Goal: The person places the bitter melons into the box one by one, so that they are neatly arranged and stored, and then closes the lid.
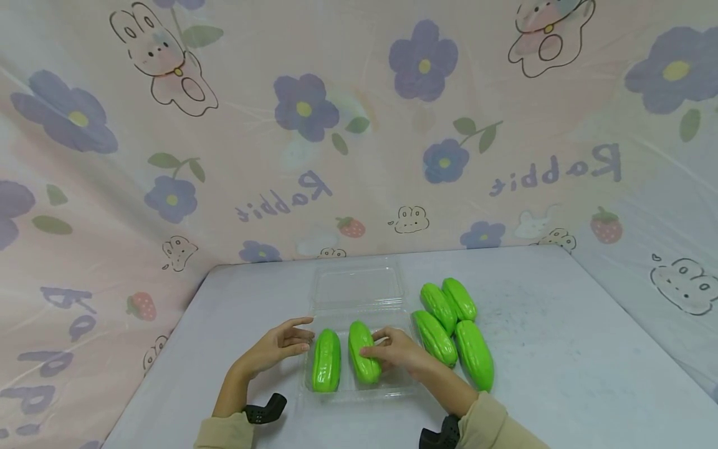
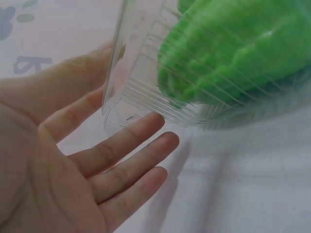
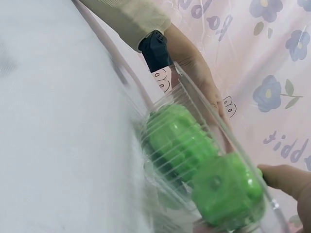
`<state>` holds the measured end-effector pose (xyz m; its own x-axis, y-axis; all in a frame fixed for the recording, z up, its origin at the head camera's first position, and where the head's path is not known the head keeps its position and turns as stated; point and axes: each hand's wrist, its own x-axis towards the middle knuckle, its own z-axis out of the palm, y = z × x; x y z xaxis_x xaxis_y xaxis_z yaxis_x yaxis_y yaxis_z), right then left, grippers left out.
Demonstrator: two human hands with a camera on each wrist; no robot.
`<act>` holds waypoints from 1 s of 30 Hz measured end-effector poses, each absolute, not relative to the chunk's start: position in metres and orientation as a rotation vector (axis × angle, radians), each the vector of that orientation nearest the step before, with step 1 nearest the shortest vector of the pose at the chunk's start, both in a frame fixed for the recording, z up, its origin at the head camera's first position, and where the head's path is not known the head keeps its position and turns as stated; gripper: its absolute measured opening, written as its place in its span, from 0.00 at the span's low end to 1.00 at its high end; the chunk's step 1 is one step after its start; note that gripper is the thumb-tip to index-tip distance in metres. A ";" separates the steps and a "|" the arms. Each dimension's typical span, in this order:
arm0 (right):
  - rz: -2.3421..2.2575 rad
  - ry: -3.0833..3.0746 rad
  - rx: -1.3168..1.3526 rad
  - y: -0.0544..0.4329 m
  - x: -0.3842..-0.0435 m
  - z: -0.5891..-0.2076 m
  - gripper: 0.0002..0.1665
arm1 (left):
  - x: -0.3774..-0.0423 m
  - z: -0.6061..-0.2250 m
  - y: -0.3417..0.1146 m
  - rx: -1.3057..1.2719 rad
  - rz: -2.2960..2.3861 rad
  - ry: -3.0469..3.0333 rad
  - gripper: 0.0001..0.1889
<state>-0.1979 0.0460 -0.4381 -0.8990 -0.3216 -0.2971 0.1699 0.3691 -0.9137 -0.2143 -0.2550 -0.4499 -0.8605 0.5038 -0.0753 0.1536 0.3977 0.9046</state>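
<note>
Green gourds [image 1: 327, 362] number six in the head view: one lies in the single clear plastic box [image 1: 359, 395], another, at its base, is pinched by the right hand [image 1: 395, 349], and four rest on the table [image 1: 550, 349] to its right. "Rabbit" reads mirrored, twice whole, across the backdrop cloth [image 1: 364, 171]. From the left wrist, the left hand [image 2: 92, 160] holds nothing, fingers extended near the box's ribbed wall. From the right wrist, two gourds show through that plastic; mirrored lettering behind is cut off.
</note>
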 end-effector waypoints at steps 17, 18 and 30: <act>-1.479 2.200 -0.186 0.042 -0.195 -0.438 0.33 | -0.214 -0.450 -0.255 0.561 1.453 2.322 0.33; -1.474 2.202 -0.192 0.042 -0.195 -0.438 0.33 | -0.214 -0.449 -0.255 0.561 1.453 2.321 0.33; -1.442 2.244 -0.226 0.034 -0.194 -0.440 0.30 | -0.216 -0.449 -0.255 0.590 1.452 2.320 0.33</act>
